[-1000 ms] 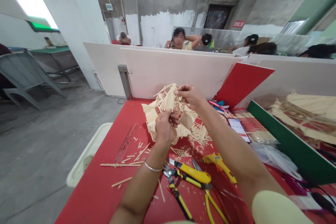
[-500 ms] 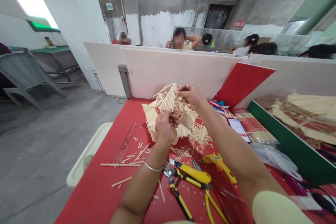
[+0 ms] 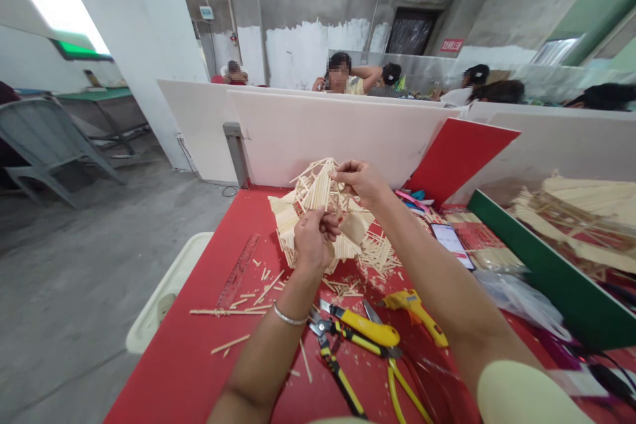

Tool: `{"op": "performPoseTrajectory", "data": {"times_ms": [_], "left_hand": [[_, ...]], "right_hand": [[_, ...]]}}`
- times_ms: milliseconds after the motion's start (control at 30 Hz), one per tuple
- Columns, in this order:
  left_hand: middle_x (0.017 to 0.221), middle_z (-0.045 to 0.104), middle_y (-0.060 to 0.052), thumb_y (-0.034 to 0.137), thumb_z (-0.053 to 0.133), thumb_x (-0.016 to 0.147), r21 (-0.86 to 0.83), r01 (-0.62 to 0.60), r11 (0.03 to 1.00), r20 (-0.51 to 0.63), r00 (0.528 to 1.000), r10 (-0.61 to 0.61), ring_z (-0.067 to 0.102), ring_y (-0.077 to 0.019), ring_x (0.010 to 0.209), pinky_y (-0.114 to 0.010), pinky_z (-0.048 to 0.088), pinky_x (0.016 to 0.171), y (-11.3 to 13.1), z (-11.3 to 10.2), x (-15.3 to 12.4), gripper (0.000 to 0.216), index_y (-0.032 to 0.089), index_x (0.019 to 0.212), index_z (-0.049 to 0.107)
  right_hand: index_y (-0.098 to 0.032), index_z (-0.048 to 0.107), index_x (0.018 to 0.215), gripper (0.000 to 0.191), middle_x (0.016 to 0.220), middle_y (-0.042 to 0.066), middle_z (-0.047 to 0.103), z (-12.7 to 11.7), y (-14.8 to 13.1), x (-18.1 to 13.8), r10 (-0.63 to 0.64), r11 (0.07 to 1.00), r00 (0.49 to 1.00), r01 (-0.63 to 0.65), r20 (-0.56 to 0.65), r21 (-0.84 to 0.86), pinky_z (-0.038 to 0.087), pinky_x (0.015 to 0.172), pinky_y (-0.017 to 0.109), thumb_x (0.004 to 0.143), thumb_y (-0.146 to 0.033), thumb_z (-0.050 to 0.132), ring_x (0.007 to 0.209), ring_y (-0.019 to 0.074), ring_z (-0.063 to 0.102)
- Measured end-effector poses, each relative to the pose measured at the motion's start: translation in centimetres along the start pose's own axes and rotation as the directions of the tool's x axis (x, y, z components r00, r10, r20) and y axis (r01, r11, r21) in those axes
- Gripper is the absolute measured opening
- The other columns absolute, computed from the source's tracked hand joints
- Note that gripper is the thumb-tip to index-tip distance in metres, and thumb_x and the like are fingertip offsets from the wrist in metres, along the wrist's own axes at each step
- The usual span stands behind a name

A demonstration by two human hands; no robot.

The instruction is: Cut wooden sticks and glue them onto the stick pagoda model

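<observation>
1. Pale wood between both grips: peaked stick panel [image 3: 317,192] pinched near its top by the right hand [image 3: 365,182], pinched at the lower edge by the left hand [image 3: 313,238].
2. No visible shift since a second ago; probably a steady hold rather than repositioning.
3. Around and below, on the red tabletop [image 3: 163,358]: stick structure [image 3: 285,218], with loose sticks [image 3: 380,255] at right.
4. Nearer: yellow glue gun [image 3: 405,301], utility knife [image 3: 370,326], black-and-yellow pliers [image 3: 339,371]; clear ruler [image 3: 240,269] at left.
5. Partly hidden behind the left hand: stick structure. Too fine to tell: exact fingertip contact, any join between panel and structure. Cut off at the near edge: pliers' handles.
</observation>
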State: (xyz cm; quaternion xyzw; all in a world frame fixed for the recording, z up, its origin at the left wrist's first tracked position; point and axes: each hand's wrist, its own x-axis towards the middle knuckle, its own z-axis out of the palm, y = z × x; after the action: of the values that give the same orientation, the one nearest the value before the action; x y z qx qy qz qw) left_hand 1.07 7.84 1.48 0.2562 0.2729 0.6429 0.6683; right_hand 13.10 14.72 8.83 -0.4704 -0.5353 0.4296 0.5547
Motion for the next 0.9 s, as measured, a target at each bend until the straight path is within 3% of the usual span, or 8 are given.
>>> {"op": "performPoseTrajectory", "data": {"times_ms": [900], "left_hand": [[0.055,0.06,-0.001,0.036,0.065,0.072,-0.007,0.01,1.0,-0.006,1.0,-0.01,0.052,-0.0084,0.042,-0.022,0.031,0.042,0.16,0.16,-0.17,0.026,0.011,0.077,0.066]], "right_hand": [[-0.018,0.057,0.064,0.035,0.054,-0.007,0.051,0.07,-0.02,-0.07,0.006,1.0,1.0,-0.006,-0.003,-0.003,0.027,0.037,0.019,0.051,-0.034,0.085,0.041,0.0019,0.035]]}}
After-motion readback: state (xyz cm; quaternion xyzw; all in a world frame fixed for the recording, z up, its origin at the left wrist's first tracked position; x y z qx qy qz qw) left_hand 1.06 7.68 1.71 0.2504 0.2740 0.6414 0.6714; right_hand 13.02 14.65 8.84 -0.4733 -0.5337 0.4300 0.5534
